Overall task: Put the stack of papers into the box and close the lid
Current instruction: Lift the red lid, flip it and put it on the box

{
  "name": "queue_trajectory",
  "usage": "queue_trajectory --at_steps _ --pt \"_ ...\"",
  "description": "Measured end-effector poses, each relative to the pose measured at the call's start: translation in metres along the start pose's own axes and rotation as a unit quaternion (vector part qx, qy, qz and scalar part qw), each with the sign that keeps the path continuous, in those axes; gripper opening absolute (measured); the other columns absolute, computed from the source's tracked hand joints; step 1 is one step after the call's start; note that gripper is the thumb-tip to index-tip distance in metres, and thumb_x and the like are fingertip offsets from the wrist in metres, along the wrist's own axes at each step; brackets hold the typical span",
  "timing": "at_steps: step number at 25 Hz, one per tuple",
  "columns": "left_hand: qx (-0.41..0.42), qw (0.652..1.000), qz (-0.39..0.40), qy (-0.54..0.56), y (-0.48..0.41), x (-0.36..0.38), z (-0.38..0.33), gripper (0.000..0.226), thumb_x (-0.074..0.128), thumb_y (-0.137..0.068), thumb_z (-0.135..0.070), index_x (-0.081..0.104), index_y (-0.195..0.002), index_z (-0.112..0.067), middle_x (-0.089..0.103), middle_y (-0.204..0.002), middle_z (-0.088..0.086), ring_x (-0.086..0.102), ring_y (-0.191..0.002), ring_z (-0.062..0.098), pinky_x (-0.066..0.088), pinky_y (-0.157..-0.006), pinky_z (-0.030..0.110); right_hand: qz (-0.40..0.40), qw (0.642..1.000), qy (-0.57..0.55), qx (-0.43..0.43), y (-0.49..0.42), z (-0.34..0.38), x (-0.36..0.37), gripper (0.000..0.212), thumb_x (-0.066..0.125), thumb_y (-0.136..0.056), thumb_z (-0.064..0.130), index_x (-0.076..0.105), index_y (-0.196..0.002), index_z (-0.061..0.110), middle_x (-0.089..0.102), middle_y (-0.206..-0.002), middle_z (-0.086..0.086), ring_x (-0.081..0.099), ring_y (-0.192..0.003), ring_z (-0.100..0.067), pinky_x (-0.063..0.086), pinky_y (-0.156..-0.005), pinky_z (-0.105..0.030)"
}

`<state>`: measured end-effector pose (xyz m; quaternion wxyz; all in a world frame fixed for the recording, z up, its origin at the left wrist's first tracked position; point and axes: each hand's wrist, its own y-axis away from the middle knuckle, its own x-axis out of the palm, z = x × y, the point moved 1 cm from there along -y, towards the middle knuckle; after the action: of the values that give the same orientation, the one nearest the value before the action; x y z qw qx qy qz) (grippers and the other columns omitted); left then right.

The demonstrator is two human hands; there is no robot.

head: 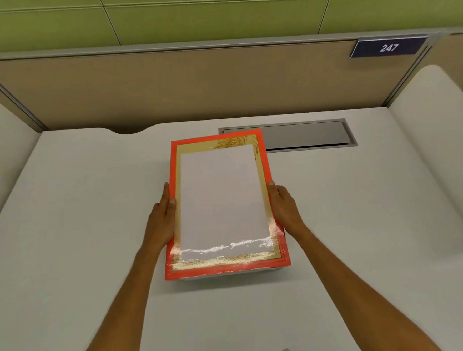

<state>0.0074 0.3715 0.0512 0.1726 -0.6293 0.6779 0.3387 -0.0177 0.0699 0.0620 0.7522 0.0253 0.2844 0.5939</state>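
Clearly the left hand's fingers (169,199) lie straight and together along the left edge of the red lid (222,203), thumb on its rim, while the right hand's fingers (274,193) press the right edge in the same way, so the lid is clamped between the two hands. Left hand (161,221) and right hand (286,208) sit about halfway along the long sides, at the centre of the frame. The lid has a red border, a gold band and a white glossy panel. Under its near edge a pale strip shows, probably the box (226,275) below; the papers are not visible and are presumably inside already. To seat it well, keep the lid level, line its corners up with the box, then press down evenly on both sides. Around this lies the white worktop (77,213), with a grey hatch (304,136) just beyond, toward the upper right.
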Motion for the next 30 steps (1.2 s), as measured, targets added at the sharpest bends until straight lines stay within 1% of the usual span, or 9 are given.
queue_trajectory --at_steps 4,6,13,15,18,20,23,26,30 --pt "0.012 0.998 -0.018 -0.056 -0.01 0.02 0.014 0.066 0.018 -0.098 -0.057 0.006 -0.159 -0.035 0.062 -0.121 0.013 0.064 -0.098 0.025 0.051 -0.082 0.033 -0.014 1.0 0.026 0.002 -0.012 -0.021 0.009 0.053 0.031 -0.1 0.049 0.055 -0.099 0.002 0.058 -0.086 -0.012 0.056 -0.078 -0.019 0.045 -0.065 -0.02" --pt "0.015 0.998 -0.022 -0.057 -0.012 0.024 0.017 0.069 0.016 -0.095 -0.058 0.006 -0.158 -0.035 0.063 -0.114 0.013 0.063 -0.092 0.023 0.052 -0.078 0.034 -0.011 0.999 0.035 0.006 -0.018 -0.029 0.012 0.051 0.032 -0.101 0.047 0.056 -0.102 0.002 0.061 -0.093 -0.017 0.056 -0.079 -0.018 0.044 -0.065 -0.019" --pt "0.03 0.997 -0.03 -0.072 -0.02 0.031 0.026 0.061 0.023 -0.103 -0.048 0.003 -0.159 -0.032 0.057 -0.138 0.012 0.062 -0.114 0.031 0.052 -0.095 0.048 -0.006 0.999 0.05 0.009 -0.032 -0.041 0.018 0.05 0.029 -0.1 0.049 0.055 -0.099 0.006 0.058 -0.089 -0.009 0.056 -0.08 -0.019 0.043 -0.063 -0.019" --pt "0.022 0.995 -0.02 -0.091 -0.021 0.03 0.026 0.063 0.021 -0.102 -0.051 0.003 -0.159 -0.031 0.058 -0.137 0.012 0.063 -0.112 0.031 0.053 -0.093 0.048 -0.004 0.998 0.069 0.007 -0.033 -0.041 0.017 0.055 0.029 -0.099 0.052 0.055 -0.109 0.005 0.06 -0.099 -0.011 0.058 -0.089 -0.023 0.047 -0.072 -0.025" --pt "0.003 0.974 -0.04 -0.222 -0.018 0.029 0.018 0.073 0.014 -0.095 -0.061 0.007 -0.159 -0.027 0.055 -0.137 0.016 0.065 -0.109 0.033 0.058 -0.087 0.048 -0.104 0.956 0.268 -0.051 -0.03 -0.034 0.019 0.063 0.028 -0.098 0.056 0.043 -0.136 0.008 0.052 -0.134 -0.016 0.052 -0.12 -0.032 0.045 -0.097 -0.04" --pt "0.055 0.95 -0.109 -0.289 -0.018 0.033 0.007 0.072 0.019 -0.099 -0.06 0.013 -0.159 -0.021 0.038 -0.156 0.017 0.048 -0.136 0.039 0.047 -0.104 0.054 -0.142 0.916 0.346 -0.147 -0.023 -0.022 0.027 0.069 0.026 -0.098 0.057 0.025 -0.15 0.012 0.029 -0.157 -0.01 0.029 -0.145 -0.03 0.027 -0.117 -0.042" --pt "0.167 0.924 -0.132 -0.317 -0.025 0.046 -0.009 0.073 0.022 -0.1 -0.057 0.016 -0.159 -0.016 0.017 -0.167 0.008 0.014 -0.155 0.03 0.017 -0.125 0.047 -0.105 0.879 0.391 -0.25 -0.023 -0.013 0.043 0.075 0.018 -0.097 0.061 0.005 -0.155 0.016 0.001 -0.164 -0.001 -0.002 -0.152 -0.019 0.003 -0.124 -0.034" --pt "0.185 0.926 -0.105 -0.311 -0.036 0.059 -0.015 0.074 0.017 -0.099 -0.058 0.018 -0.159 -0.014 0.016 -0.167 0.006 0.009 -0.155 0.025 0.008 -0.126 0.04 -0.065 0.882 0.399 -0.24 -0.033 -0.022 0.053 0.08 0.01 -0.093 0.066 0.0 -0.155 0.017 -0.003 -0.164 0.001 -0.005 -0.152 -0.017 0.004 -0.125 -0.035" --pt "0.161 0.935 -0.08 -0.304 -0.044 0.07 -0.001 0.082 0.006 -0.096 -0.062 0.018 -0.158 -0.01 0.016 -0.167 0.009 0.011 -0.155 0.025 0.014 -0.127 0.042 -0.043 0.885 0.411 -0.215 -0.041 -0.034 0.06 0.088 -0.002 -0.086 0.072 -0.002 -0.155 0.016 -0.003 -0.164 -0.001 -0.005 -0.152 -0.018 0.008 -0.125 -0.037"
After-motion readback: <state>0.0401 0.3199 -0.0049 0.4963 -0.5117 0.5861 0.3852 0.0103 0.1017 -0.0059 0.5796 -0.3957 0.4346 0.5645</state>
